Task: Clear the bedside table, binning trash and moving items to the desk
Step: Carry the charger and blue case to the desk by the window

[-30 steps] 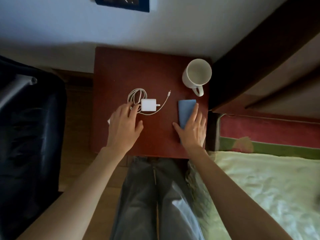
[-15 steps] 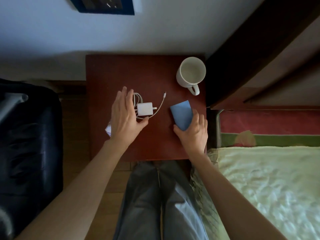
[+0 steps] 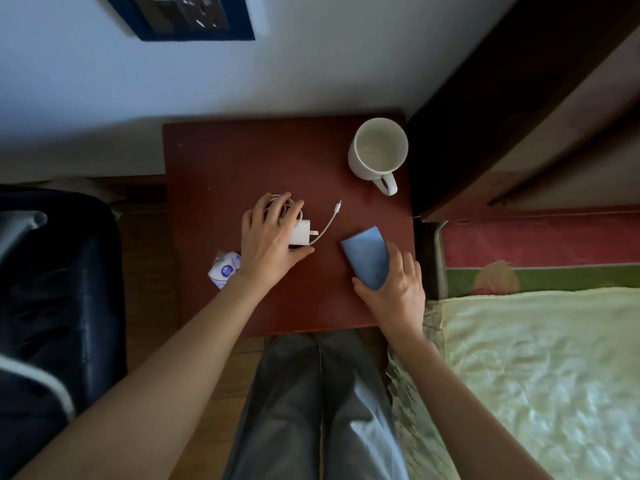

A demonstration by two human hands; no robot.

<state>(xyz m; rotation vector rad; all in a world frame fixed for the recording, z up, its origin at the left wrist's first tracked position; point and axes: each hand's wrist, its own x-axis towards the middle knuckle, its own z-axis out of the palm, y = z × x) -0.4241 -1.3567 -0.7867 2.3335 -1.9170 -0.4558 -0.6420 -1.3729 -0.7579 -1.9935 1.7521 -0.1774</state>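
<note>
Fingers of the left hand [image 3: 268, 237] curl over the white charger [image 3: 300, 233] and its coiled cable on the bedside table [image 3: 221, 157], thumb beneath the plug block. Right hand [image 3: 394, 289] pinches the blue notebook [image 3: 366, 256], tilted up off the tabletop. White mug [image 3: 377, 150] stands at the far right corner.

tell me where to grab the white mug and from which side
Take the white mug by its handle, coming from the near edge of the bedside table. It stands upright with the handle pointing toward the person, and the dark headboard crowds its right side, so a near-side approach looks clearest. Both hands are currently occupied.
</note>
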